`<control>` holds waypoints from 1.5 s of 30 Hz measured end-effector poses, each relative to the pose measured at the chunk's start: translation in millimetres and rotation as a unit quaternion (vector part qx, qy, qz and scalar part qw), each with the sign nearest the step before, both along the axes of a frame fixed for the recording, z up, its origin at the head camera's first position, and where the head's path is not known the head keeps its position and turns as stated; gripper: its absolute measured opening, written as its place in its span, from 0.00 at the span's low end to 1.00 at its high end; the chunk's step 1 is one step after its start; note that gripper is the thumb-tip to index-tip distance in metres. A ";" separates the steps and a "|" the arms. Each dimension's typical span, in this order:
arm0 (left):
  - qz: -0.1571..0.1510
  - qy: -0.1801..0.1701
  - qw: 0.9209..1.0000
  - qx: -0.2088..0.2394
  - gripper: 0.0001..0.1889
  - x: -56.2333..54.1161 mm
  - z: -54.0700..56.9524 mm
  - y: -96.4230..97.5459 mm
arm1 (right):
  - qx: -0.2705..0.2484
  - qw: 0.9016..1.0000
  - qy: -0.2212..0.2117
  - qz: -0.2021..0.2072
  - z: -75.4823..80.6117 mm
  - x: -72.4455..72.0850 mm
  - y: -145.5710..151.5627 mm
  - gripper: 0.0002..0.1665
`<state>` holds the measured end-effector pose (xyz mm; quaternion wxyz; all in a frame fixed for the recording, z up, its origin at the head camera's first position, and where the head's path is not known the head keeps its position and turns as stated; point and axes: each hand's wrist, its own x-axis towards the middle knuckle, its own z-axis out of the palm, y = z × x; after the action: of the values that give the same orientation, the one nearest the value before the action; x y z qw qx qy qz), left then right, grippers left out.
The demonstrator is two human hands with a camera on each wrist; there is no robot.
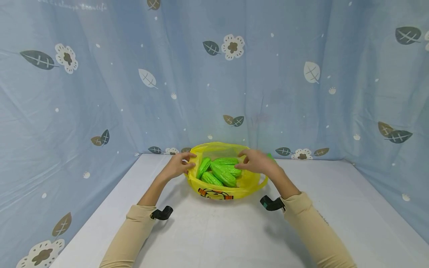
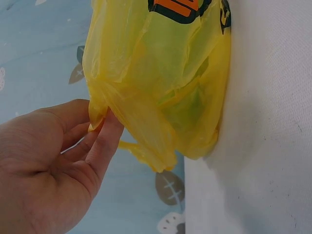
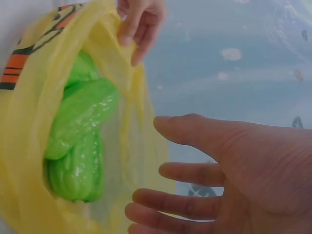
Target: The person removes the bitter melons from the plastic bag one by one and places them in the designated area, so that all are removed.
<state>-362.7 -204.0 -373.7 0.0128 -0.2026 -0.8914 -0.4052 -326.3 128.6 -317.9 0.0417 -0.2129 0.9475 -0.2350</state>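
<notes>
A yellow plastic bag (image 1: 246,191) with a black-and-orange print sits with its mouth spread wide at the far part of the table. Several glossy green, ridged vegetables (image 1: 223,175), like bitter melons, lie inside it. My left hand (image 1: 175,165) pinches the left edge of the bag between thumb and fingers; the left wrist view shows the gathered plastic (image 2: 109,100) there. Over the bag's right side hovers my right hand (image 1: 259,162). In the right wrist view its fingers (image 3: 180,202) are spread, with nothing held, beside the vegetables (image 3: 80,126).
A white table (image 1: 214,230) lies beneath the bag. Close behind it hangs a blue curtain (image 1: 187,104) with leaf and flower prints. A bit of something green (image 1: 270,157) shows behind my right hand, mostly hidden. A bag handle (image 1: 264,183) loops out at the right.
</notes>
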 end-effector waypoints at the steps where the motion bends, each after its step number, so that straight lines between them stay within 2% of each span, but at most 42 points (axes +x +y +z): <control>1: 0.001 0.000 1.000 0.000 0.20 -0.2 -0.2 0.0 | 0.001 1.000 -0.001 0.001 -1.6 -0.2 -1.3 0.33; 12: 0.004 0.000 1.000 -0.002 0.20 0.8 0.6 0.6 | -0.002 1.000 -0.015 0.002 -18.5 -5.8 -11.8 0.32; 22: 0.000 0.000 1.000 0.000 0.20 1.5 -0.6 -0.7 | 0.000 1.000 -0.018 0.011 -24.3 -5.0 -21.7 0.34; 30: -0.002 0.003 1.000 -0.001 0.20 1.1 -0.7 -0.1 | 0.003 1.000 -0.023 0.002 -29.6 -4.4 -26.7 0.35; 45: -0.005 0.005 1.000 -0.003 0.20 0.9 0.5 0.7 | -0.013 1.000 -0.020 0.006 -37.6 -6.1 -32.3 0.35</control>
<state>-361.8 -203.3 -373.3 0.0148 -0.2096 -0.8914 -0.4017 -332.4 96.3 -355.5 0.0595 -0.2146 0.9420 -0.2509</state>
